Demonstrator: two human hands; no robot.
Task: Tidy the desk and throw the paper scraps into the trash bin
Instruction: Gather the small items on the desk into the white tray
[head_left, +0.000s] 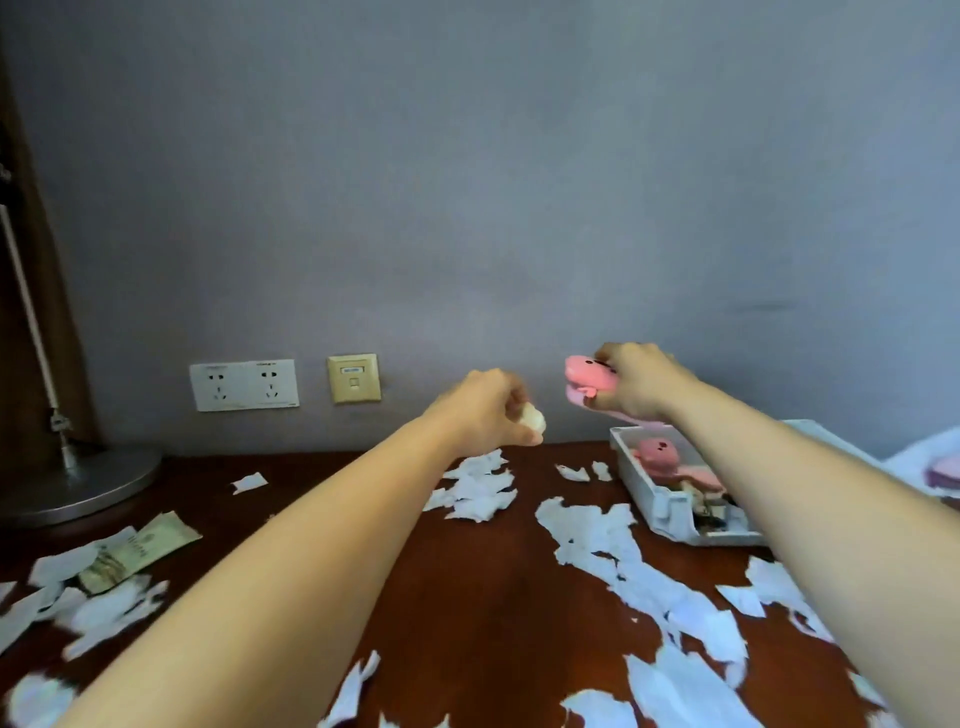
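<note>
Paper scraps (613, 545): white, torn, ragged-edged, lying flat on the dark red-brown tabletop (467, 597). Small heap at centre frame near the back edge. Long trail from centre right down to lower right. Loose group at lower left. One lone scrap left of centre. Above the tabletop, right of centre, a pink toy (584, 376) is held aloft. A small whitish lump (535, 420) is held just left of it, material unclear.

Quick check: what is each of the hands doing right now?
The left hand grips a small whitish lump, possibly crumpled paper.
The right hand grips a pink toy.
</note>
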